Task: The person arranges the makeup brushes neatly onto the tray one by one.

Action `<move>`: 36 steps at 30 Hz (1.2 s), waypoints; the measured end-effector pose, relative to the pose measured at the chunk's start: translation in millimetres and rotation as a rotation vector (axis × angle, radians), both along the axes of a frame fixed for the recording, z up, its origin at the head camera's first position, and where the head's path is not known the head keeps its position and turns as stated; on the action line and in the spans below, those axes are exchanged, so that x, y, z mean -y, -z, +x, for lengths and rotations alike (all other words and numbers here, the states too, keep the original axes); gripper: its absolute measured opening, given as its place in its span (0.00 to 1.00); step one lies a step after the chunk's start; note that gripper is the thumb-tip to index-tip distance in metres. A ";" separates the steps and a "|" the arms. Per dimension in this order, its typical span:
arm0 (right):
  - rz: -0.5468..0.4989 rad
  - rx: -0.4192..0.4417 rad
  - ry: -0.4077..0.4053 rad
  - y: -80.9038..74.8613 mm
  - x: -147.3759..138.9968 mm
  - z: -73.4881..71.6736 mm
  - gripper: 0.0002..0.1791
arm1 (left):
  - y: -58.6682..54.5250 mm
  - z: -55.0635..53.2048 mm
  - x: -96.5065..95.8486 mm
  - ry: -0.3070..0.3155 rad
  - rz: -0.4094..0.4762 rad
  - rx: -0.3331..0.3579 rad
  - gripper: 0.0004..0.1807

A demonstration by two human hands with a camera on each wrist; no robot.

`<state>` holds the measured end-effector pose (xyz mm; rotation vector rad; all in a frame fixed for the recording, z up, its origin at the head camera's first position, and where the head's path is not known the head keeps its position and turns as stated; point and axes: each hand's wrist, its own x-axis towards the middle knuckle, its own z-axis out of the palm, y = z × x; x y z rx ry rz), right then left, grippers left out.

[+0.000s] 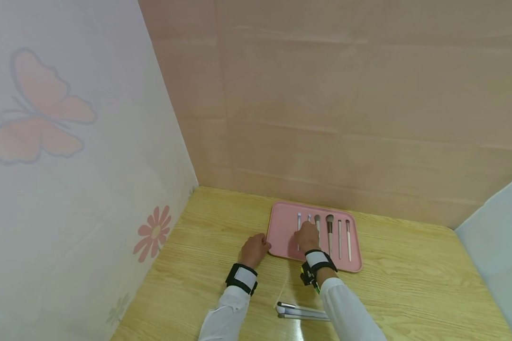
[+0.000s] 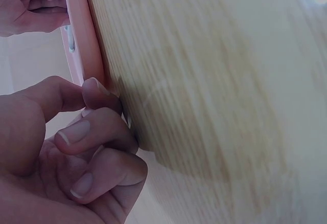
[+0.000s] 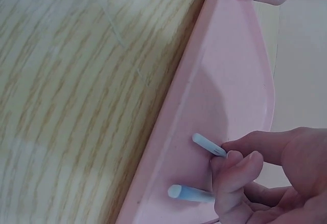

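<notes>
A pink tray lies at the back of the table with several makeup brushes side by side on it. My right hand is over its left half; in the right wrist view, thumb and finger pinch the white handle of a slim makeup brush. Beside it, a thicker pale-blue handle belongs to another brush, partly hidden by my fingers. At the tray's front left corner my left hand has curled fingers, with thumb and forefinger pinching the rim.
More brushes lie together on the wooden table near the front, partly under my right sleeve. A tan wall covering rises just behind the tray. A white panel with printed flowers stands at the left, another panel at the right.
</notes>
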<state>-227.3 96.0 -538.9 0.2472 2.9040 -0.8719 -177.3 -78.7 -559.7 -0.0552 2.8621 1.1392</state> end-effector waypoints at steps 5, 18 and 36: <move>0.005 0.001 -0.002 0.9 -1.3 0.4 0.10 | -1.5 1.3 0.0 -0.001 0.008 0.007 0.14; 0.055 -0.035 -0.003 6.6 -2.3 -4.2 0.12 | 1.7 -0.5 -0.5 -0.001 0.008 -0.007 0.14; 0.044 -0.010 -0.039 6.8 -6.6 -6.5 0.12 | 6.8 -4.3 0.1 0.000 0.017 -0.012 0.14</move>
